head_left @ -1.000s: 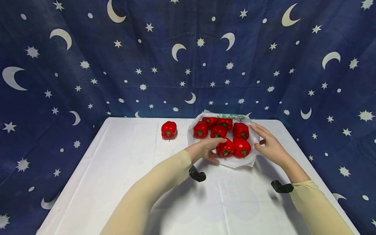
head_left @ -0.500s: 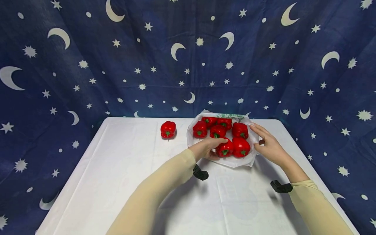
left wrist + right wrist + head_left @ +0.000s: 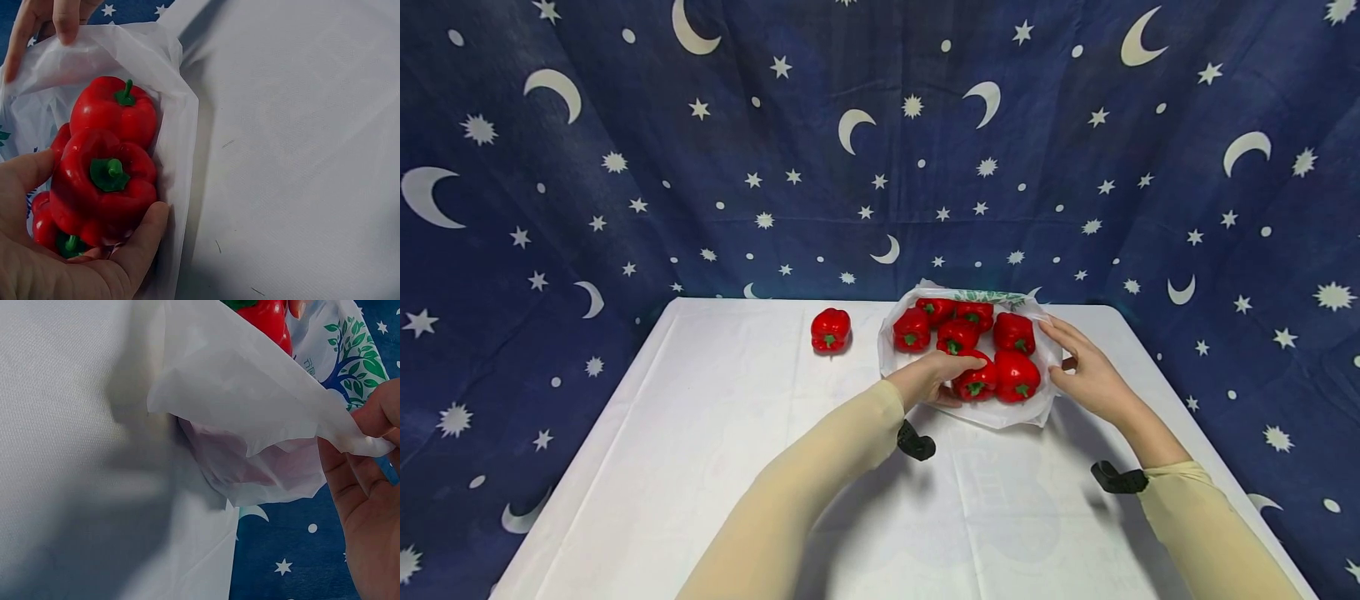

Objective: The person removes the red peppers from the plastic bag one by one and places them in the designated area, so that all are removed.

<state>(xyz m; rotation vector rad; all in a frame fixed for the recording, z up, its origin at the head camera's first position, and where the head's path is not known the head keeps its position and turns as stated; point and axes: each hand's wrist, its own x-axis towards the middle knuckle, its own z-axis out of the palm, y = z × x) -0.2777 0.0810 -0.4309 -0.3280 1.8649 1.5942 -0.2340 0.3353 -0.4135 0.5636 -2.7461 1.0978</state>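
Observation:
My left hand [image 3: 928,377] grips a red bell pepper [image 3: 974,383] at the near side of a white plastic bag [image 3: 1037,407]. In the left wrist view, thumb and fingers lie around that pepper, its green stem facing up. Several other red bell peppers sit in the bag, one [image 3: 1017,375] just to the right of the gripped one. At the bag's right edge, my right hand [image 3: 1092,377] pinches the plastic; the right wrist view shows the bag's rim [image 3: 350,434] between thumb and fingers. Part of the left hand's fingers is hidden behind the pepper.
A single red bell pepper [image 3: 831,331] stands outside the bag, to its left, near the back of the white-covered table [image 3: 700,400]. A dark blue cloth [image 3: 820,167] with moons and stars hangs behind and on both sides.
My left hand has moved slightly right and closer around the near pepper in the bag. The right hand holds the same place on the bag's edge.

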